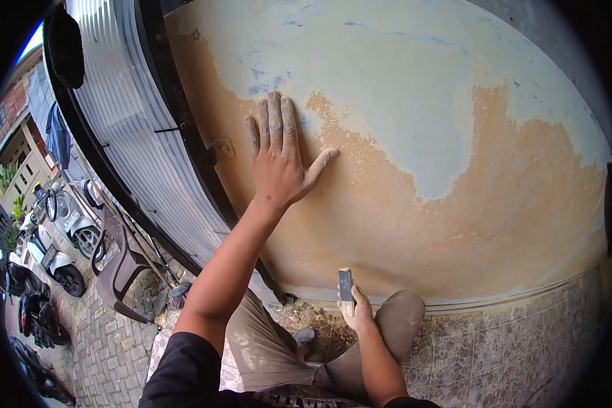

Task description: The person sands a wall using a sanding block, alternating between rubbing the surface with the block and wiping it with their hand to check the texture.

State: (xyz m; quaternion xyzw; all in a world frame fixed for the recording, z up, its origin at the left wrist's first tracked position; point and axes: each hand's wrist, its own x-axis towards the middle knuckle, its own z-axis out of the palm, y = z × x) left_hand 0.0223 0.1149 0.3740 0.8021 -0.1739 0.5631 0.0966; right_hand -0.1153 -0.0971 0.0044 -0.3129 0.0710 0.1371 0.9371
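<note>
My left hand (279, 153) lies flat on the wall (387, 224), its dusty fingers spread and nothing in it. The wall's surface is patchy, pale green-white above and orange-tan below, with flaking edges between the two. Low down near my knee, my right hand (358, 311) is wrapped round a small block (346, 285) with a dark grey face and a pale side. The block points upward, in front of the wall's lower part.
A black metal frame with corrugated sheet (119, 88) borders the wall on the left. Beyond it are a brown plastic chair (120, 275), a mop head (180, 294) and several parked motorbikes (51, 258). Patterned tiles (469, 353) cover the floor below the wall.
</note>
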